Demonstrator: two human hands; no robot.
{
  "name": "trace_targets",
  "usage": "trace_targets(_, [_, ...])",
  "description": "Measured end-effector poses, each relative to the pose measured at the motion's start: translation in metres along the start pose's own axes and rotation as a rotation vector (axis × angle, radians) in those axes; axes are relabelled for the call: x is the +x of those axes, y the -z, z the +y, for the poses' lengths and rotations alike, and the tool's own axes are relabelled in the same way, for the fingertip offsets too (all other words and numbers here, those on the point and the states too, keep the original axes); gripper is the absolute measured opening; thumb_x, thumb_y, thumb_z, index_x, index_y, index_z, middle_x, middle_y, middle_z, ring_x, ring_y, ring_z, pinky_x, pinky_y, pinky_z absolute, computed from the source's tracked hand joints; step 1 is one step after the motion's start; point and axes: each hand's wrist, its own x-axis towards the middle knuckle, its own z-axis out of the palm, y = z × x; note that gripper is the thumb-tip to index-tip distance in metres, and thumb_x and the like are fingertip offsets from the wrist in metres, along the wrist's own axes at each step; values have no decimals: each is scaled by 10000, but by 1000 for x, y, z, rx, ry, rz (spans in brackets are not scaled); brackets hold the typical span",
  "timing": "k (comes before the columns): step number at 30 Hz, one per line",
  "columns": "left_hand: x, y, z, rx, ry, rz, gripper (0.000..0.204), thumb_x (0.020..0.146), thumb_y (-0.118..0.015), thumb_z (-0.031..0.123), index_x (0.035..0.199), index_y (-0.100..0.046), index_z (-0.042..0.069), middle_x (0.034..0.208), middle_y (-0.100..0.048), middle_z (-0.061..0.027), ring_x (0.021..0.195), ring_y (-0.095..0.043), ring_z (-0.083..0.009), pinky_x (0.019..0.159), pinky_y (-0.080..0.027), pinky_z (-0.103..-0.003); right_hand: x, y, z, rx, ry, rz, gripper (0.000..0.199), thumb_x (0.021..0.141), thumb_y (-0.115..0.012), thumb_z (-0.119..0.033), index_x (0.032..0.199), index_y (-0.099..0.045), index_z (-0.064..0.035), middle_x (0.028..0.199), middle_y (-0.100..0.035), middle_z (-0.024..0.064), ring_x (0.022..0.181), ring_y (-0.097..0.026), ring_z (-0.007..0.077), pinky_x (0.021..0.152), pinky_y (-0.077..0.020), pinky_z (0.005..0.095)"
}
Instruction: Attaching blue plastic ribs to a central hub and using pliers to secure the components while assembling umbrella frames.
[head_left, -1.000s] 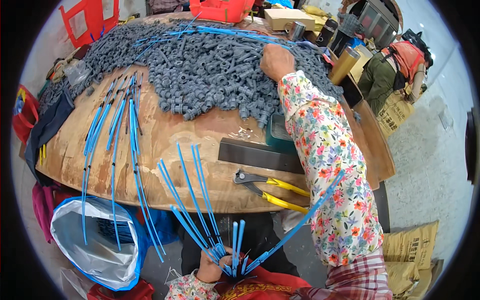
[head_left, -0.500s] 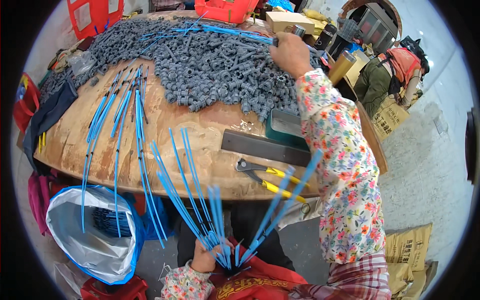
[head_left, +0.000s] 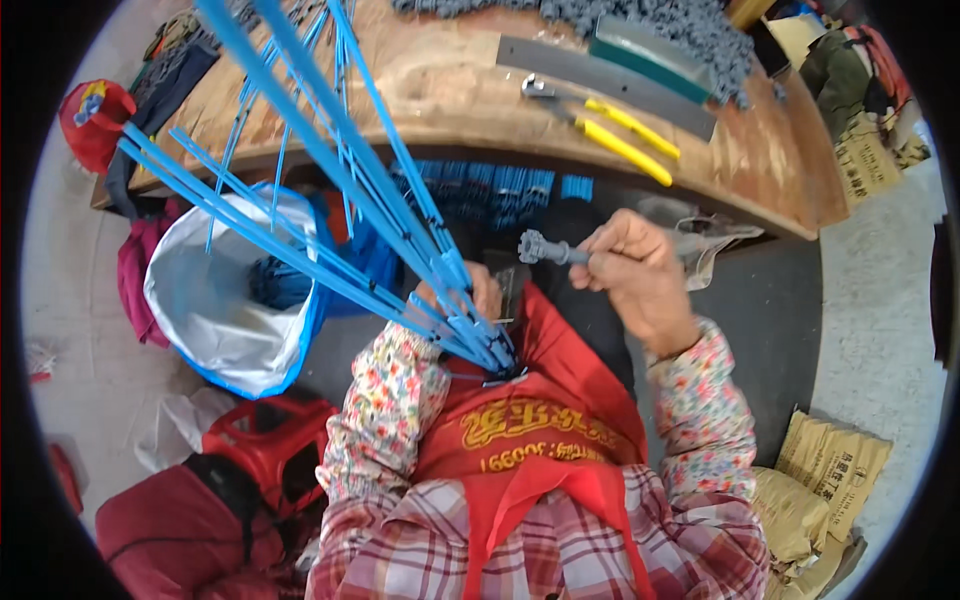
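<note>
My right hand (head_left: 645, 275) is nearly closed, thumb and fingertips pinched around the narrow stem of a grey fitting (head_left: 545, 250), its wider ribbed end pointing left toward my other hand. I have the fitting up in the air over my lap, just short of the counter's near edge. My left hand (head_left: 485, 290) is curled around a bunch of blue rods (head_left: 447, 270) near their lower ends; they fan out up and to the left, and some of its fingers are hidden behind them. The rods' gathered ends come down against my red apron (head_left: 560, 360). Past my hands, more blue pieces (head_left: 525, 185) lie below the edge of the counter (head_left: 445, 85). On top of it I see pincers with yellow handles (head_left: 630, 150), then a flat grey bar (head_left: 560, 62), a green tray (head_left: 650, 65) and a heap of grey fittings (head_left: 690, 25) behind. To my left stands an open white-lined sack (head_left: 190, 270) with dark blue pieces inside, and nearer me a red stool (head_left: 265, 430). Brown paper sacks (head_left: 835, 465) lie on the floor to my right.
</note>
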Motion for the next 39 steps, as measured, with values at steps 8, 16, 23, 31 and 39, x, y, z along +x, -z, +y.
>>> trace_targets(8, [5,-27,3,62,62,11,255,874,-572,149,998,-547,-73,806,-598,-134,579,-558,-215,523,-429,-334,-49,-23,95,313,-87,29,74,850,-608,-29,906,-603,18,849,-665,89,717,-605,113,634,-471,216])
trace_targets(16, [-17,-56,-7,66,63,470,182,872,-584,106,992,-549,-26,813,-579,-121,683,-565,-201,585,-456,-292,-54,-24,88,-653,310,-42,126,785,-630,2,909,-653,14,824,-659,84,709,-575,181,641,-466,281])
trace_targets(23, [8,-95,-13,535,149,780,271,814,-689,166,973,-573,-21,854,-572,-91,735,-563,-156,648,-465,-256,-59,-16,97,-540,255,57,150,718,-659,12,864,-628,11,792,-625,96,721,-573,219,636,-464,304])
trace_targets(31, [20,-102,-12,742,127,782,261,820,-674,203,941,-608,-19,885,-584,-95,764,-574,-155,644,-470,-259,-62,-18,92,-615,248,50,150,703,-645,23,850,-620,9,783,-611,101,707,-576,233,632,-465,310])
trace_targets(39, [16,-106,-4,932,209,767,401,829,-647,369,883,-637,-28,856,-608,-103,776,-590,-162,648,-479,-275,-53,-15,103,-658,385,-95,140,717,-629,37,853,-621,8,737,-601,108,716,-578,220,632,-466,304])
